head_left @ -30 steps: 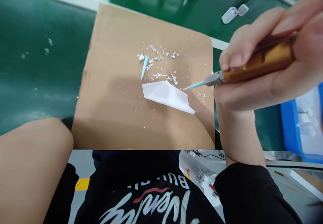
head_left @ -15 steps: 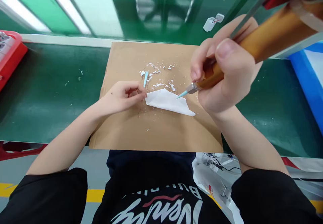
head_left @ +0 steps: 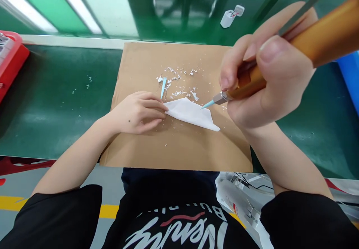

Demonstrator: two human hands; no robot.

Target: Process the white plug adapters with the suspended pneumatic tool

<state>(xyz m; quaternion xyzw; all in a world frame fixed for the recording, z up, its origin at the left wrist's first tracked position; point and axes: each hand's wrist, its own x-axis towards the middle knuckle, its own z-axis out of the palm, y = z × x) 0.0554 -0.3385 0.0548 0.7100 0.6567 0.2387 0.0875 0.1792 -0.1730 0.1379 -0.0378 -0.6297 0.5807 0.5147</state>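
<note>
My right hand [head_left: 272, 76] is wrapped round a thick amber dispenser [head_left: 322, 35]; a metal strip runs along its upper side. Its metal collar ends in a light blue tapered tip [head_left: 207, 105], which points down at a folded piece of white paper [head_left: 190, 114]. Whether the tip touches the paper I cannot tell. At the paper's left end, my left hand [head_left: 138, 112] holds the corner down with its fingertips, its thumb lower and apart. Just above that hand a second light blue tapered tip [head_left: 163, 87] lies among white scraps [head_left: 178, 93].
A brown cardboard sheet [head_left: 174, 148] lies under the work on the green tabletop [head_left: 70, 76]. On the left stands a red bin [head_left: 12, 65], on the right a blue one [head_left: 349, 78]. A small white item with wires [head_left: 228, 18] sits at the back.
My left thumb has moved down away from the index finger, and the fingertips now rest on the paper's corner. My right hand and the dispenser have shifted slightly right in view.
</note>
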